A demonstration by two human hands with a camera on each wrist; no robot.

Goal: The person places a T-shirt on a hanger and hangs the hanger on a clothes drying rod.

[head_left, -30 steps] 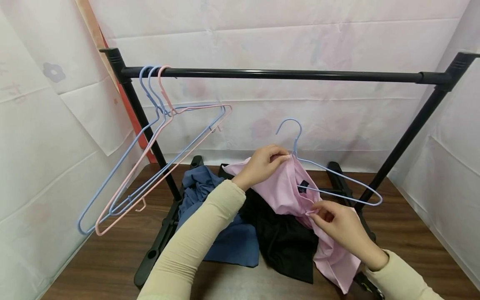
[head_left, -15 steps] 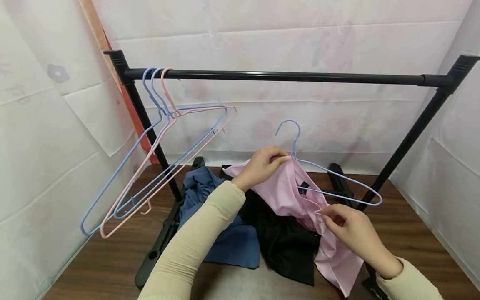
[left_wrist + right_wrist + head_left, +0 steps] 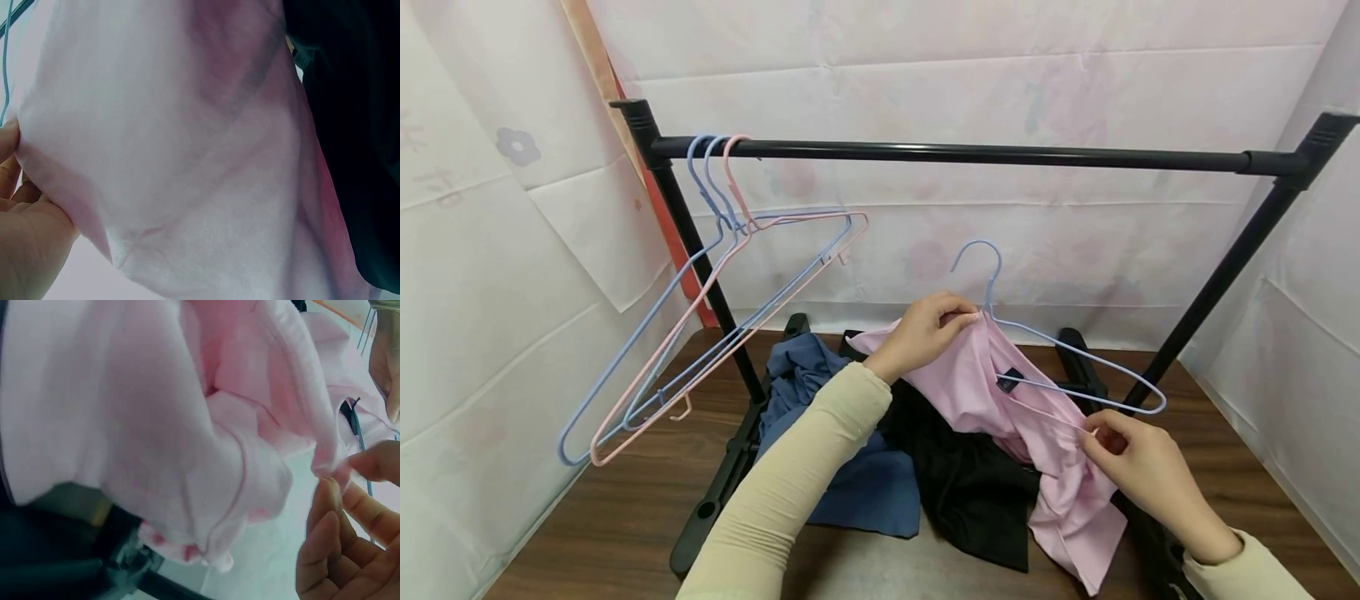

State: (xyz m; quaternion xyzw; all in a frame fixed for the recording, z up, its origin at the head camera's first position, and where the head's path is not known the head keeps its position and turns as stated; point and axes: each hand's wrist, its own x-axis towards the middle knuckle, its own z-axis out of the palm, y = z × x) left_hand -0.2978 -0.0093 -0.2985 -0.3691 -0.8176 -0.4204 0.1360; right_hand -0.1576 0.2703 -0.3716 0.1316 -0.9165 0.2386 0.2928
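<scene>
A pink shirt (image 3: 955,396) hangs from my two hands, with a blue wire hanger (image 3: 999,264) partly inside its neck opening. The hanger's right end sticks out uncovered, while its left side is hidden by cloth. My left hand (image 3: 927,332) pinches the shirt just left of the base of the hook. Lower and to the right, my right hand (image 3: 1142,462) pinches the edge of the opening between thumb and fingertips, as the right wrist view also shows. A small dark label (image 3: 1010,381) shows inside the collar. Pink cloth (image 3: 169,137) fills most of the left wrist view.
A black rack bar (image 3: 970,153) runs across behind the hands. Two blue hangers and a pink hanger (image 3: 731,158) hang at its left end. Below lie a blue garment (image 3: 865,487) and a black garment (image 3: 973,500). The rack's foot (image 3: 700,517) stands at left.
My right hand has moved to the right and slightly down, drawing the shirt's edge out into a straighter line. My left hand and the blue hanger stay nearly in place.
</scene>
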